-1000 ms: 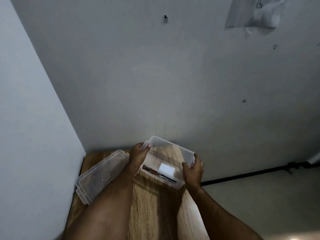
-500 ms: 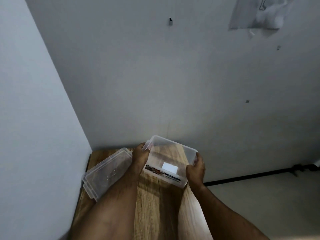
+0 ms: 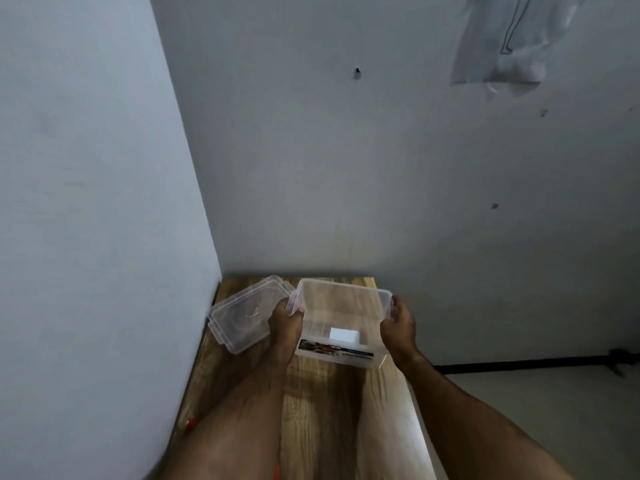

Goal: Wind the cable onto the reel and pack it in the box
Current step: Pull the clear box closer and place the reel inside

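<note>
Both hands held the clear plastic box (image 3: 341, 317) by its short ends: the left hand (image 3: 284, 322) had fingers curled over the left rim, the right hand (image 3: 398, 323) gripped the right rim, and the box sat open-topped near the far edge of the wooden table (image 3: 322, 410), whether resting or just lifted could not be told. It looked empty apart from a white label on its floor. Neither cable nor reel was in view, so packing seemed not yet begun. The narrow table left little room; a careless shift could have sent the box off its right edge. The lid (image 3: 244, 313), lying by the far left corner just beside the left hand, could have been knocked against the wall by that wrist.
</note>
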Motion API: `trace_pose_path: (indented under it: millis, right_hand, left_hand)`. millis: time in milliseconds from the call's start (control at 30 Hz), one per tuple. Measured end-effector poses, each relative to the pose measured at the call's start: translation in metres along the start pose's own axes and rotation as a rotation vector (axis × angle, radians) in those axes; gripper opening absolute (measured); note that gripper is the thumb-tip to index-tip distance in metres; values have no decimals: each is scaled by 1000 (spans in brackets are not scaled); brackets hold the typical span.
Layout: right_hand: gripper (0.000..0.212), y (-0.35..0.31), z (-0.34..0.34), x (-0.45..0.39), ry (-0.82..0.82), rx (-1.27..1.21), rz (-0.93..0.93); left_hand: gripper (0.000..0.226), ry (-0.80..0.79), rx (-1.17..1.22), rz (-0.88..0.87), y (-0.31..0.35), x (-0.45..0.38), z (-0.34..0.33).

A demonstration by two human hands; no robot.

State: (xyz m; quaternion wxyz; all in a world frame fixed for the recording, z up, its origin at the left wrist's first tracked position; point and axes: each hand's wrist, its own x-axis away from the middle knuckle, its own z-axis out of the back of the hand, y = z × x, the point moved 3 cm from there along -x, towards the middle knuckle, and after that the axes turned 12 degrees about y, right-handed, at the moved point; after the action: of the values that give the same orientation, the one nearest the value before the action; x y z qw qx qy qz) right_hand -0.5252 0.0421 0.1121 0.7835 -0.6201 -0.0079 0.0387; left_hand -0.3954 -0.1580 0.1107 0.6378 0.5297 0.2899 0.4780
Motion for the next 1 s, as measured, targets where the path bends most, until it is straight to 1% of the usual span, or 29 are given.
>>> trace_pose_path:
  millis: [100,200,267,433,600,733,867,933,1000]
  right_hand:
    - [52,2,14,23,-71,-3,-5]
    - [57,12,28,40,-114,23,-14]
    - [61,20,38,50,-131,45,-34]
    - [52,32,62,72,-166,51,-39]
    - [57,38,73,87,-177,56,-62]
    - [58,45,76,96,-208,61,-68]
    - [68,49,81,102,-208,64,-100]
    - [68,47,83,104,-215,57,-74]
    - [64,42,85,105,-186,64,-28]
  left_hand:
    - [30,43,8,3,-16,30,18]
    - [32,51,-2,18,-34,58,31]
    - [28,73,-24,8,-44,75,38]
    - [31,92,-52,9,-66,108,49]
    - [28,133,-94,-3,-77,124,59]
    - [32,122,-109,1,-84,130,64]
    - [35,100,-116,-20,-88,133,65]
    - [39,91,-113,-27,-86,133,65]
    - [45,91,-101,-23,-83,131,66]
